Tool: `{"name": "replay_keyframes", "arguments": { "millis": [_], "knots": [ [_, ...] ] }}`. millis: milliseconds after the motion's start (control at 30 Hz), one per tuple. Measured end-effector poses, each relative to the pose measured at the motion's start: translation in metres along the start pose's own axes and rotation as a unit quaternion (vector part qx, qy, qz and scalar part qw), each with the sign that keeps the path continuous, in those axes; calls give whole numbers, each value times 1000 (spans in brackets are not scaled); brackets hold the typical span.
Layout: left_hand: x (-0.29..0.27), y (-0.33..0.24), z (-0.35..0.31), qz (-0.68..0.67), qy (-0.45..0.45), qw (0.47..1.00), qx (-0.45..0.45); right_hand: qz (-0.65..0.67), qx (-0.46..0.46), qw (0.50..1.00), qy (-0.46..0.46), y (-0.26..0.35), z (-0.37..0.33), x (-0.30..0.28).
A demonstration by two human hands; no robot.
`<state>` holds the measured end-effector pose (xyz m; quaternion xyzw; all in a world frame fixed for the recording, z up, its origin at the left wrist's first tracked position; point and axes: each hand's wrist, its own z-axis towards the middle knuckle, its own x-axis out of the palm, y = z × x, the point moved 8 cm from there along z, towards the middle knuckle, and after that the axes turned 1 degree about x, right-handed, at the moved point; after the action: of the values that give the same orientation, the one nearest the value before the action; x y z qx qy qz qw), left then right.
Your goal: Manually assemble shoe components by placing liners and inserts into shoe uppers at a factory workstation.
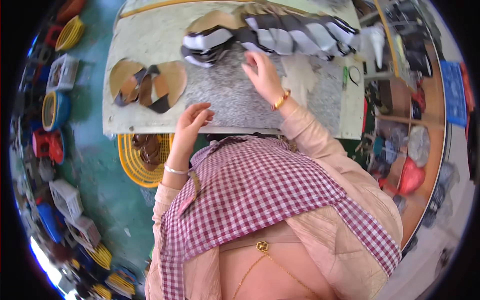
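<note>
My right hand (263, 77) is over the grey mat (225, 97), fingers apart and seemingly holding nothing. Just beyond its fingertips lies a long overlapping row of black, white and tan pieces (280, 37) that look like shoe uppers. A small stack of the same kind (207, 45) sits at the row's left end. Near the table's front edge hovers my left hand (189, 125), loosely bent with its fingers apart and nothing visible in it. Left of the mat, a pair of tan, brown and black strap pieces (147, 85), like sandal uppers, rests on the table.
A pale cloth (299, 77) lies right of my right hand, with a green-handled tool (345, 76) farther right. Below the table edge stands a yellow basket (131, 162) holding brown pieces. Wooden shelving (425, 192) with bagged items is at right; crates and baskets line the far left.
</note>
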<state>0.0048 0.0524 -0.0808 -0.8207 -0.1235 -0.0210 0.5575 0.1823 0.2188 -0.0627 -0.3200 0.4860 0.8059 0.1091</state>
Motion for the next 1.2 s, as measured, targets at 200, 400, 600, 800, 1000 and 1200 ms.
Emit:
{"name": "replay_keyframes", "arguments": {
  "millis": [200,400,600,800,1000,1200],
  "knots": [
    [46,0,20,47,89,995,-27,-225,203,940,-159,-116,-154,-94],
    [106,1,32,129,187,974,-13,-227,313,921,-45,-148,-190,-91],
    [147,-29,31,326,200,901,205,64,428,901,-31,-149,-185,-88],
    [207,-81,-3,406,175,741,505,503,444,725,152,-73,-152,-61],
    [181,-91,7,313,118,799,500,599,396,687,116,-18,-121,-68],
    [155,-75,32,222,52,930,289,429,301,852,1,23,-98,-97]
  ]
}}
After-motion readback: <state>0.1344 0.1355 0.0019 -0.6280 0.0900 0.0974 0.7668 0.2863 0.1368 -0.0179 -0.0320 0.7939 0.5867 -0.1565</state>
